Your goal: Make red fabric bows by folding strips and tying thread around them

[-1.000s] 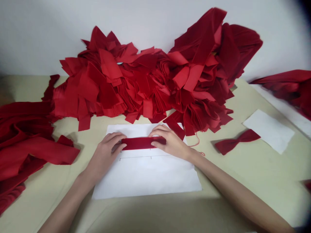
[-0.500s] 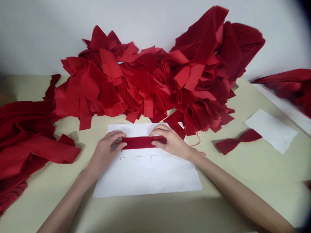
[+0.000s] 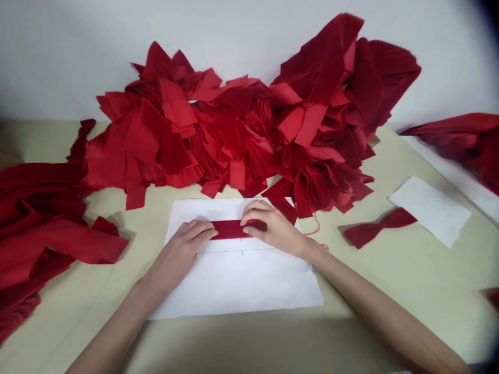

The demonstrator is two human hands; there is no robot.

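Observation:
A dark red velvet strip (image 3: 229,229) lies flat across a white sheet of paper (image 3: 249,285) marked with thin ruled lines. My left hand (image 3: 191,239) covers the strip's left end, its fingers and thumb closed on the edges. Over the right part of the strip, my right hand (image 3: 268,223) pinches it between thumb and fingers along its long edges. The strip's left end is hidden under my left hand.
A big heap of red fabric strips (image 3: 218,130) lies behind the paper against the wall. More red fabric (image 3: 42,223) sits at the left. A red bow-shaped piece (image 3: 380,227) and a small white paper (image 3: 431,208) rest at the right, with red thread (image 3: 317,226) nearer the sheet.
My left hand has slid right along the strip and now covers its left end. My right hand stays in nearly the same place on the strip.

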